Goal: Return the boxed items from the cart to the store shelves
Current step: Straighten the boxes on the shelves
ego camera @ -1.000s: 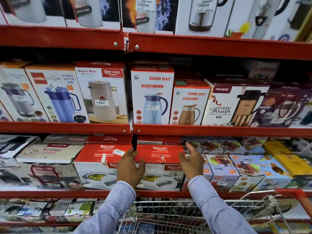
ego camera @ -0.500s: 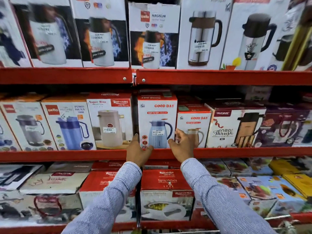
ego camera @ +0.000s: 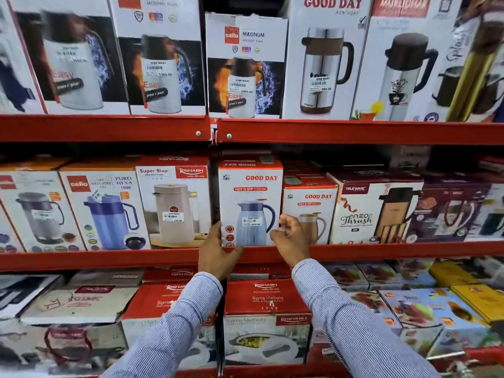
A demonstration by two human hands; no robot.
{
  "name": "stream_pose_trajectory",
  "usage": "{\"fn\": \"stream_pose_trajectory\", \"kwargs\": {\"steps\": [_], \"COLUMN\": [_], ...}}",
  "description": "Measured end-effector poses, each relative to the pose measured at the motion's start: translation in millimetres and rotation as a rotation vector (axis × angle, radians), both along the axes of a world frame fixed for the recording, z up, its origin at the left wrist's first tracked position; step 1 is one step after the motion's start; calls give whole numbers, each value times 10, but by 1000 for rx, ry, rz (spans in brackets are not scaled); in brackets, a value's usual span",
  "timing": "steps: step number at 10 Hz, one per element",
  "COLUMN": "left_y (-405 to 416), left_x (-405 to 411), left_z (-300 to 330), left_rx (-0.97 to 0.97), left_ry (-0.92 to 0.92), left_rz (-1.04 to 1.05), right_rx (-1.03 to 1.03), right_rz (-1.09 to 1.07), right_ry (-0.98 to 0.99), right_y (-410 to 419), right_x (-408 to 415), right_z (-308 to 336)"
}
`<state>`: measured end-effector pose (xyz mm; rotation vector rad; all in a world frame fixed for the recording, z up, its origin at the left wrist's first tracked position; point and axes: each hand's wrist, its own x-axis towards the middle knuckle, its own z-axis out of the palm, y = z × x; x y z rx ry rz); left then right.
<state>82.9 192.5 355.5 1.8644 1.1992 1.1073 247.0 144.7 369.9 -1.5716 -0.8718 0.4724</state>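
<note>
A white and red Good Day flask box (ego camera: 249, 186) with a blue jug pictured stands upright on the middle red shelf (ego camera: 109, 259). My left hand (ego camera: 215, 252) grips its lower left corner, fingers wrapped around the left edge. My right hand (ego camera: 290, 240) holds its lower right edge, fingers curled into the gap beside a smaller Good Day box (ego camera: 311, 197). Both sleeves are striped blue. Only a sliver of the cart's metal wire (ego camera: 458, 360) shows at the bottom right.
A Rishabh Super Rivo box (ego camera: 171, 203) stands tight on the left of the held box. Tall flask boxes fill the upper shelf (ego camera: 354, 130). Red Sigma Marbella boxes (ego camera: 266, 298) and other flat cartons lie on the shelf below my arms.
My hands rose from the red Sigma Marbella box on the lower shelf to the middle shelf and closed on the Good Day flask box. The view tilted up, so the cart dropped almost out of sight.
</note>
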Motion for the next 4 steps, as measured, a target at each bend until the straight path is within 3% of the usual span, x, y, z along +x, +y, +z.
{"fn": "stream_pose_trajectory", "kwargs": {"steps": [3,4], "left_y": [-60,-194], "left_x": [-36,-56], "left_z": [45,295], "left_rx": [49,249], "left_ry": [78,88], "left_rz": [81,123], "right_rx": [2,319], "right_rz": [47,-184], "right_ry": [-15,20], "right_y": [-198,-628], "right_x": [-68,-73], "right_z": [100,398]}}
